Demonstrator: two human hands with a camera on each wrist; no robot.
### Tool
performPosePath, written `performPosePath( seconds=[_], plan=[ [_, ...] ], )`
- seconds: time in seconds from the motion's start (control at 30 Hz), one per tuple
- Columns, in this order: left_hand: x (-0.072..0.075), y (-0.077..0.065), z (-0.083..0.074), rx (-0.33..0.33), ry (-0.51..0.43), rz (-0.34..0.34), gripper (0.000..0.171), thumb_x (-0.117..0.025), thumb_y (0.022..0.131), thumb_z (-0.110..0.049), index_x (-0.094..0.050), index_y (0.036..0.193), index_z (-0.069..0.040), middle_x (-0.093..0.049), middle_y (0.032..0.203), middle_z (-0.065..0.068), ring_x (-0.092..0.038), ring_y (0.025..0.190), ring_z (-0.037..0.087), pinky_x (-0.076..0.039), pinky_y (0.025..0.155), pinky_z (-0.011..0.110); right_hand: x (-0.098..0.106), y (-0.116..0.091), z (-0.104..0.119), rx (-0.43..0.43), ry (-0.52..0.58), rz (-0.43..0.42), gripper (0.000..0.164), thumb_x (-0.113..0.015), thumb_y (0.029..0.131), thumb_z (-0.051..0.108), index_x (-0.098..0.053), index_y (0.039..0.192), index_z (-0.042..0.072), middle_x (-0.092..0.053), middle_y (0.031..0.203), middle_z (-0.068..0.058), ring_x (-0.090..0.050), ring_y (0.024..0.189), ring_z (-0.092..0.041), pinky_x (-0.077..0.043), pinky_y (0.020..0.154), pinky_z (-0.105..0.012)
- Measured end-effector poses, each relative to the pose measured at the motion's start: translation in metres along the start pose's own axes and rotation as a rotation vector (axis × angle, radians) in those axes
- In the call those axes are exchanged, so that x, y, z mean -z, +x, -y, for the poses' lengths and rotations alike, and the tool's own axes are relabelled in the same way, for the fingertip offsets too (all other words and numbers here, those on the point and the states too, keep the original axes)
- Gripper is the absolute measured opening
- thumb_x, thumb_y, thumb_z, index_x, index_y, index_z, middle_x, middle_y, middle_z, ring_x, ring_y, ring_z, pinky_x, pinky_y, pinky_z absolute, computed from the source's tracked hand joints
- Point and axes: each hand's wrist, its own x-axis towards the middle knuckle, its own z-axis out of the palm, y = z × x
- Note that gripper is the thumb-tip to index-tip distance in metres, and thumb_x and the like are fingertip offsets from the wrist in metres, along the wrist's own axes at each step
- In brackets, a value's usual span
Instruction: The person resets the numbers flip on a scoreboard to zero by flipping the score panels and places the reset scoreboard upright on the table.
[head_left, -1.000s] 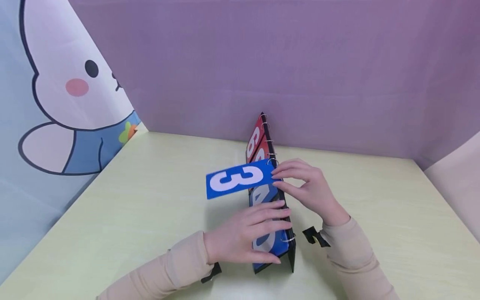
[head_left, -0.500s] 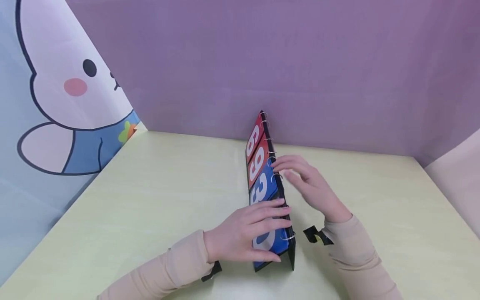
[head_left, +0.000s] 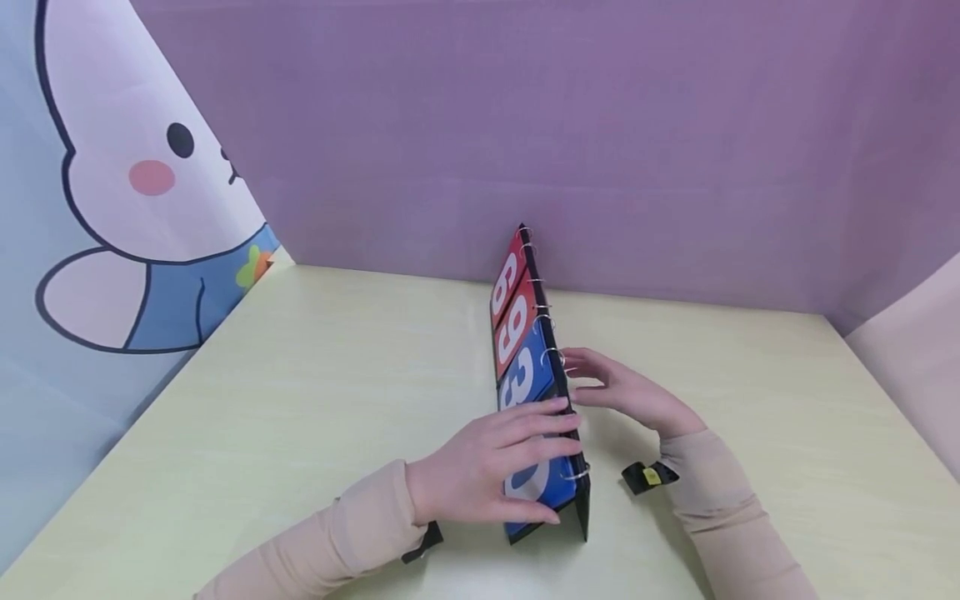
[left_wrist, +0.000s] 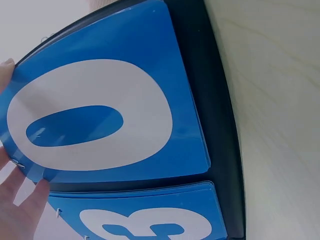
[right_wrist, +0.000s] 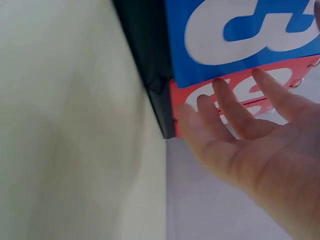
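A black tabletop flip scoreboard [head_left: 543, 321] with metal rings along its top edge stands like a tent on the table. Its left face shows a blue "3" card [head_left: 527, 371], and a blue "0" card [left_wrist: 150, 90] at the near end. My left hand [head_left: 487, 467] rests on this near end, fingers extended across to the top edge and thumb by the near side. Behind the right face is my right hand [head_left: 622, 387], fingers slightly bent beside the board. In the right wrist view, those fingers overlap another blue "3" card [right_wrist: 240, 35] and red cards [right_wrist: 300, 65].
Two red number cards, one of them a red "9" card [head_left: 514, 329], cover the scoreboard's far half. The pale table [head_left: 360, 350] extends around it to a purple backdrop [head_left: 525, 125]. At the left hangs a cloth with a cartoon rabbit [head_left: 120, 183].
A second ago my right hand pinched the raised blue "3" card; it now lies flat on the left face. My right hand has let go and dropped behind the board. The left hand stays put.
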Motion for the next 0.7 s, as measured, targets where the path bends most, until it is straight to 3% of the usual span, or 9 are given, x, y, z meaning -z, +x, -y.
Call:
performPosePath(
  seconds=[0.17, 0.37, 0.53, 0.7],
  plan=[
    [0.0, 0.0, 0.001, -0.008, -0.009, 0.0, 0.071, -0.082, 0.072, -0.037, -0.052, 0.127, -0.006, -0.049, 0.138, 0.011, -0.042, 0.134, 0.027, -0.032, 0.112, 0.029, -0.001, 0.004, -0.004, 0.067, 0.014, 0.011, 0.069, -0.066, 0.088, 0.02, -0.03, 0.143, 0.001, -0.035, 0.145, -0.025, -0.03, 0.135, -0.045, -0.035, 0.105, -0.058],
    [-0.001, -0.001, 0.001, -0.008, -0.001, -0.006, 0.07, -0.081, 0.073, -0.038, -0.053, 0.127, -0.006, -0.049, 0.139, 0.011, -0.041, 0.134, 0.027, -0.032, 0.112, 0.029, 0.001, 0.004, -0.004, 0.098, -0.021, -0.036, 0.051, -0.068, 0.087, 0.019, -0.044, 0.127, -0.003, -0.046, 0.134, -0.024, -0.038, 0.13, -0.045, -0.038, 0.104, -0.056],
    [0.0, -0.001, 0.0, -0.002, 0.005, 0.001, 0.069, -0.081, 0.073, -0.039, -0.053, 0.127, -0.007, -0.05, 0.138, 0.011, -0.04, 0.135, 0.025, -0.032, 0.112, 0.029, 0.009, 0.001, -0.006, 0.063, -0.063, -0.13, 0.034, -0.065, 0.09, 0.02, -0.053, 0.114, -0.001, -0.06, 0.111, -0.015, -0.055, 0.11, -0.03, -0.046, 0.096, -0.044],
    [0.0, -0.001, -0.001, 0.011, -0.001, 0.018, 0.067, -0.079, 0.075, -0.039, -0.053, 0.128, -0.007, -0.051, 0.138, 0.011, -0.04, 0.136, 0.024, -0.032, 0.112, 0.029, 0.017, -0.004, -0.006, 0.026, -0.072, -0.212, 0.029, -0.063, 0.091, 0.016, -0.057, 0.111, -0.003, -0.063, 0.099, -0.01, -0.058, 0.09, -0.017, -0.05, 0.083, -0.028]
  ],
)
